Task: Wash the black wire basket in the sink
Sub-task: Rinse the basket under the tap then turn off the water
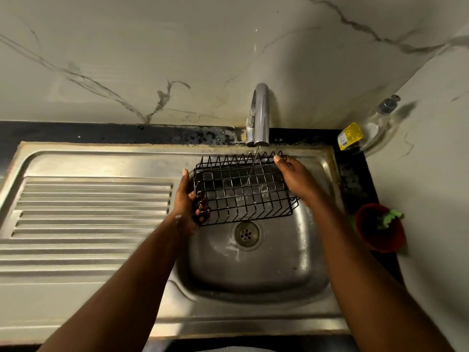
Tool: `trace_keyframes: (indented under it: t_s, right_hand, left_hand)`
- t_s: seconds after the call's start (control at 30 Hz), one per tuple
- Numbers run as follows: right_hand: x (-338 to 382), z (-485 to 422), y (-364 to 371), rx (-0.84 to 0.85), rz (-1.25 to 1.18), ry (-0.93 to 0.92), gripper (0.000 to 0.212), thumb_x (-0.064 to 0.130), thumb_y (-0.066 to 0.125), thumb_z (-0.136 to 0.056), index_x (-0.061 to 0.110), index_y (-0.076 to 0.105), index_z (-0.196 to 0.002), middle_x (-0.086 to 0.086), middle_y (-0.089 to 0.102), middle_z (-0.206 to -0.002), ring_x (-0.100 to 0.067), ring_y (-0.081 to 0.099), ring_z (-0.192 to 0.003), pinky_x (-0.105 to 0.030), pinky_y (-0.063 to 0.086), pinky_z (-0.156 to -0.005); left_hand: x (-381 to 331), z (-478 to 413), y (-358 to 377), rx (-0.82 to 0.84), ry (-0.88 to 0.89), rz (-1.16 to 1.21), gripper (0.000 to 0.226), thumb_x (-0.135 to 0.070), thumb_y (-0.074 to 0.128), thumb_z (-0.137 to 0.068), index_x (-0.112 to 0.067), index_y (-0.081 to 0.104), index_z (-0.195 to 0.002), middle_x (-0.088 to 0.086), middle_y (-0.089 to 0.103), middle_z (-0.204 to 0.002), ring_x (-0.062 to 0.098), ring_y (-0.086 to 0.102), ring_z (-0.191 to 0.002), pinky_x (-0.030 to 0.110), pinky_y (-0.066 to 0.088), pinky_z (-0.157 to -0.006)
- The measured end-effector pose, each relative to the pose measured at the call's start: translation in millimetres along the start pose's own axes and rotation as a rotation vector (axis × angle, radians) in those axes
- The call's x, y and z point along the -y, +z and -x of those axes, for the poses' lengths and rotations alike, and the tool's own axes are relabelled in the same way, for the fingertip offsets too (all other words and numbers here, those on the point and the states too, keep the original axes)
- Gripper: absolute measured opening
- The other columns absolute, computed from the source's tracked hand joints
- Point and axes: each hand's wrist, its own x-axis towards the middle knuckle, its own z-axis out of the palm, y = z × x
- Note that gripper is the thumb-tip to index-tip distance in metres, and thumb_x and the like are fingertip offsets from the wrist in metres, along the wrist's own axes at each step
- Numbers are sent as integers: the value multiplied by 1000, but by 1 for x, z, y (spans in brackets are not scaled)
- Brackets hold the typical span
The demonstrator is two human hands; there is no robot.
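The black wire basket [243, 190] hangs over the steel sink bowl [266, 270], held level under the chrome tap [260, 115]. A thin stream of water falls from the spout through the basket's far side. My left hand [189, 201] grips the basket's left end, fingers curled through the wires. My right hand [295, 177] holds the right end, thumb on the far top rim. The drain [246, 234] shows just below the basket's near edge.
A ribbed steel drainboard [94, 207] lies left of the bowl. On the black counter at the right stand a clear soap dispenser with a yellow label [365, 132] and a red cup holding a green scrubber [379, 227]. Marble wall rises behind.
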Motion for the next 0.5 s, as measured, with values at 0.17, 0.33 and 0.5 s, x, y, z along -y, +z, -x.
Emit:
trace_keyframes:
  t_s: [0.17, 0.33, 0.5]
  right_hand:
    - [35, 37, 51, -315, 490, -84, 97, 77, 18, -98, 7, 3, -163, -23, 9, -169, -42, 17, -154, -54, 19, -122]
    - [66, 79, 113, -203, 642, -449, 86, 69, 13, -100, 12, 1, -164, -14, -6, -171, -33, -11, -157, -60, -1, -125]
    - [83, 95, 132, -132, 762, -716, 68, 49, 16, -103, 19, 14, -164, -3, -3, -172, -19, -13, -158, -55, -1, -125]
  left_hand:
    - [7, 1, -2, -45, -1, -68, 72, -92, 54, -77, -26, 32, -58, -7, 30, -49, 11, 24, -38, 20, 19, -41]
    - [4, 8, 18, 97, 36, -157, 59, -74, 40, -99, -28, 78, -92, -1, 68, -86, 14, 68, -74, 21, 55, -66]
    - [6, 7, 14, 106, -5, -141, 48, -33, 23, -116, -20, 33, -161, -4, 43, -160, 13, 54, -135, 10, 55, -73]
